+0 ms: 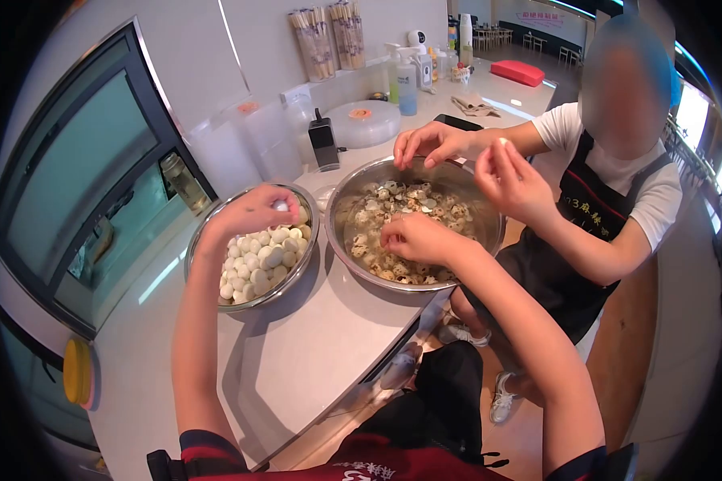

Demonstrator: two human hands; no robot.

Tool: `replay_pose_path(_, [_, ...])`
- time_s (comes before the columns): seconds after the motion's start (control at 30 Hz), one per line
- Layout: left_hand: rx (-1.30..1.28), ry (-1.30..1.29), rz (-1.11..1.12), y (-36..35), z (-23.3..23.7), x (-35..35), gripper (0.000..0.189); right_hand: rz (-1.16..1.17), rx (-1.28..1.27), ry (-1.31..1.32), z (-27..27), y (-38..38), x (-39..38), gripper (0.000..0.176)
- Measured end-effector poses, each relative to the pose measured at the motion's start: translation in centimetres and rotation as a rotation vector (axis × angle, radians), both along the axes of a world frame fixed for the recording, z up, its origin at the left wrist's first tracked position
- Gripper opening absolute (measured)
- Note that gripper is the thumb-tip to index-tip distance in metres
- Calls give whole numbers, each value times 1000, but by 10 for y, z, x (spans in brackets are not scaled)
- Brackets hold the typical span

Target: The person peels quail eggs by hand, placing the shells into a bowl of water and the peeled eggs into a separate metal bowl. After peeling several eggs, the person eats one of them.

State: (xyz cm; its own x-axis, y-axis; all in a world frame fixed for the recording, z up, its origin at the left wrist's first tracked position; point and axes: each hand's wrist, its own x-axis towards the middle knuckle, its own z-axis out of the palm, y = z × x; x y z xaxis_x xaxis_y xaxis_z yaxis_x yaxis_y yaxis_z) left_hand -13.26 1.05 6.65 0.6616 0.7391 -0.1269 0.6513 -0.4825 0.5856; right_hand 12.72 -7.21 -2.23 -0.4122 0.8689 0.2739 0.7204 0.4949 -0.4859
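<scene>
A pale counter (297,353) runs along a white wall, with a dark glass door (72,184) on its left. Two steel bowls stand side by side on it, rims nearly touching. The large bowl (341,240) sits at the counter's right edge and holds a heap of speckled shells (393,200). The small bowl (301,260), just left of it, holds a pile of peeled eggs (257,260), too many to count.

The left hand (257,212) hangs over the small bowl, fingertips pinched on one white egg (280,206). The right hand (413,236) is down in the large bowl, fingers curled into the shells; I cannot tell whether it grips anything.

Across the large bowl, a person in a black apron (578,232) holds two hands above its far rim: one hand (429,144) loosely curled, the other hand (509,180) pinching a small white piece. At the back wall stand two bundles of chopsticks (317,40), a spray bottle (407,80) and a round tub (365,122).
</scene>
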Motion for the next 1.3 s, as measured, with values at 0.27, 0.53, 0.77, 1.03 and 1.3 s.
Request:
replay_pose_path(0.27, [51, 278, 181, 6, -47, -67, 20, -103, -436, -323, 5, -1, -2, 33])
replay_pose_path(0.53, [459, -347, 149, -39, -22, -7, 19, -65, -320, -301, -3, 5, 2, 30])
replay_pose_path(0.77, [420, -590, -46, -66, -36, 87, 12, -73, 194, -60, -27, 22, 11, 47])
replay_pose_path(1.03, [414, -757, 10, -31, -86, 130, 16, -166, 130, 75, 1, 6, 3, 26])
replay_pose_path(1.3, [-59, -850, -20, -15, -94, 132, 26, -281, 322, 425, 8, 9, 11, 22])
